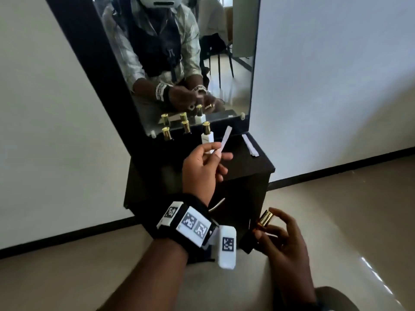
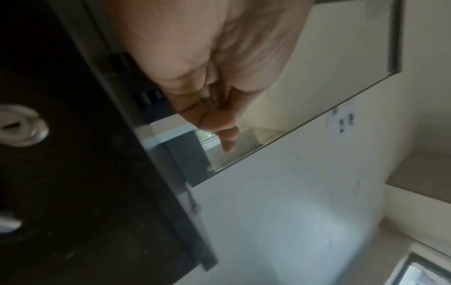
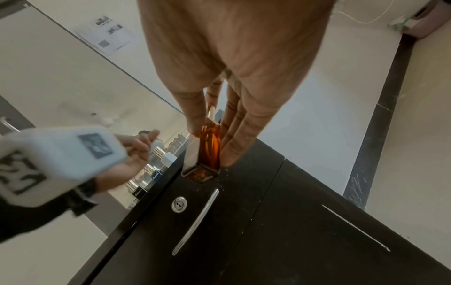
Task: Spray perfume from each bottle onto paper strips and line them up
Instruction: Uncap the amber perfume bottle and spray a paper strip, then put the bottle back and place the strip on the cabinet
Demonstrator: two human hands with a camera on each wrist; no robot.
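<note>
Left hand is raised over the cabinet top; thumb and forefinger pinch the lower end of a paper strip, other fingers loosely curled under it; strip angles up and away, free end clear of the hand, presumably so that end takes the spray and the fingers stay dry; left wrist view shows only palm and blurred fingers, strip not visible there. Right hand sits lower and nearer the body, in front of the cabinet door; fingers wrapped along an amber perfume bottle, thumb on one side, the rest on the other; gold cap looks on and points up toward the strip; bottle well apart from the strip, so my read is no spray is happening right now; cap has to come off, or it's just back on, can't tell which. Three more bottles stand in a row against the mirror: two dark ones to the left, a white bottle to the right, all gold-capped, upright, kept at the back so the front of the top stays free for strips. More white strip paper lies flat at the right rear of the top, one strip or several I can't tell; whether sprayed or spare, can't tell either. Risk: thin strip flexes under the spray burst; aim near the free end.
</note>
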